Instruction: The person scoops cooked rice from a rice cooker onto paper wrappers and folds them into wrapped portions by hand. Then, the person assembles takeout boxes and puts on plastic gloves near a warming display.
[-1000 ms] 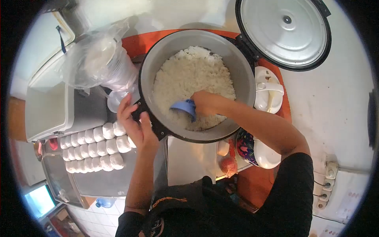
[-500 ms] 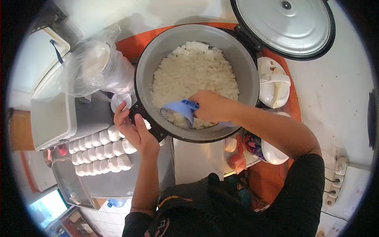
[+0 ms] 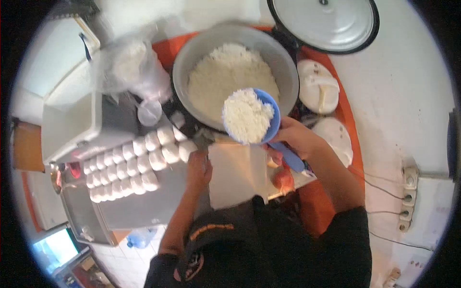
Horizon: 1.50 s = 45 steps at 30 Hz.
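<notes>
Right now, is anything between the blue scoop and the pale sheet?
Nothing visible: your right hand holds the scoop over the near rim of the pot; your left hand is at the left edge of the sheet.

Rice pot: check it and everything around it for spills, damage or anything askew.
Nothing clearly stands out. The blue scoop is heaped with rice, but no obvious spill shows around the pot. The white bundles lie in rows and the lid is open. Blur could hide stray grains or small damage.
</notes>
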{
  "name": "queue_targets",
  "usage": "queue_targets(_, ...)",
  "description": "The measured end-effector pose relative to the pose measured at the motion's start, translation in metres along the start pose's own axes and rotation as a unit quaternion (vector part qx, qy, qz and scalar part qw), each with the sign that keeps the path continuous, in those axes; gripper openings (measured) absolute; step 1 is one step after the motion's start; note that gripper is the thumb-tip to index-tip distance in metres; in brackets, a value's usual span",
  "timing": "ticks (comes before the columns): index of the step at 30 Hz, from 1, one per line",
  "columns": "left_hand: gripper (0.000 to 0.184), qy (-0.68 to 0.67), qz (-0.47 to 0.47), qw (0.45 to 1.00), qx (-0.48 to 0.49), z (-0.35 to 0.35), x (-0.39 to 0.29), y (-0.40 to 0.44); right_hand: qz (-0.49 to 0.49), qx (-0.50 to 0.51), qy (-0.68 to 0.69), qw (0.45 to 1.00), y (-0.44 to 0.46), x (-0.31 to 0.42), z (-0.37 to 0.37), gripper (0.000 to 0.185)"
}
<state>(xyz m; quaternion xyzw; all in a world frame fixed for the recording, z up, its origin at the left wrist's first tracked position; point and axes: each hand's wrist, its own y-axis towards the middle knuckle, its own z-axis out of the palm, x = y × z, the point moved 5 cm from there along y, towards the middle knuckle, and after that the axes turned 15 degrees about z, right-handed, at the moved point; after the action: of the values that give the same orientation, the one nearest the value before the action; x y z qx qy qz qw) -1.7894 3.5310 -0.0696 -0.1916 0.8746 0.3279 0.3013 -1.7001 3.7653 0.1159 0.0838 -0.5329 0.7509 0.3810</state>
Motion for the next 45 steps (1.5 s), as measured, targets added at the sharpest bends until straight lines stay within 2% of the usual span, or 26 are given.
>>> queue_targets(1,0.059,0.012,0.000,0.990,0.140,0.034,0.021,-0.028,0.029,0.029,0.019,0.999,-0.007,-0.027,0.002,0.022)
queue_targets(2,0.074,0.028,0.021,0.978,0.206,0.046,0.018,-0.045,0.057,0.058,0.042,0.996,-0.013,-0.056,0.006,0.022)
queue_targets(4,0.103,0.066,0.083,0.941,0.320,0.066,0.014,-0.060,0.091,-0.036,0.005,0.995,0.005,-0.122,-0.010,0.032)
queue_targets(6,0.124,0.083,0.067,0.912,0.397,0.077,0.019,-0.074,0.085,-0.141,-0.072,0.984,0.045,-0.199,-0.039,0.042)
queue_targets(7,0.135,0.093,0.059,0.894,0.434,0.081,0.022,-0.078,-0.081,-0.277,-0.263,0.921,0.063,-0.222,-0.050,0.052)
queue_targets(8,0.136,0.085,0.051,0.898,0.428,0.082,0.022,-0.080,-0.239,-0.390,-0.430,0.779,0.077,-0.251,-0.051,0.061)
queue_targets(10,0.139,0.069,0.036,0.906,0.416,0.083,0.024,-0.081,-0.152,-0.303,-0.544,0.768,0.131,-0.339,-0.065,0.068)
queue_targets(13,0.140,0.093,0.022,0.894,0.439,0.083,0.022,-0.081,-0.150,-0.376,-0.548,0.732,0.126,-0.343,-0.056,0.068)
queue_targets(16,0.140,0.095,0.038,0.908,0.407,0.088,0.026,-0.089,-0.104,-0.481,-0.482,0.725,0.121,-0.328,-0.039,0.070)
queue_targets(19,0.142,0.079,0.024,0.919,0.385,0.087,0.024,-0.090,-0.059,-0.463,-0.490,0.737,0.123,-0.331,-0.042,0.071)
queue_targets(22,0.123,0.109,0.004,0.894,0.435,0.078,0.010,-0.075,-0.127,-0.325,-0.407,0.844,0.126,-0.327,-0.064,0.070)
queue_targets(25,0.091,0.150,0.031,0.904,0.400,0.107,0.046,-0.084,-0.160,-0.321,-0.346,0.867,0.093,-0.292,-0.065,0.069)
queue_targets(28,0.071,0.267,0.131,0.907,0.300,0.111,0.036,-0.073,-0.282,-0.434,-0.315,0.795,0.075,-0.267,-0.083,0.078)
queue_targets(31,0.064,0.210,0.081,0.934,0.276,0.126,0.033,-0.083,-0.121,-0.533,-0.333,0.768,0.060,-0.232,-0.117,0.079)
queue_targets(34,0.057,0.058,-0.072,0.958,0.273,0.113,0.005,-0.060,-0.135,-0.556,-0.326,0.752,0.066,-0.201,-0.146,0.083)
queue_targets(37,0.055,0.128,0.031,0.991,0.019,0.120,0.007,-0.044,-0.169,-0.618,-0.364,0.676,0.102,-0.198,-0.196,0.082)
queue_targets(40,0.042,0.114,0.020,0.989,0.095,0.136,0.031,-0.025,-0.227,-0.625,-0.352,0.659,0.115,-0.191,-0.215,0.075)
queue_targets(43,0.025,0.171,0.032,0.974,0.143,0.128,0.030,-0.008,-0.192,-0.656,-0.308,0.662,0.109,-0.183,-0.206,0.065)
queue_targets(45,0.016,0.147,0.065,0.976,0.147,0.101,-0.001,0.006,-0.245,-0.656,-0.315,0.641,0.087,-0.164,-0.167,0.061)
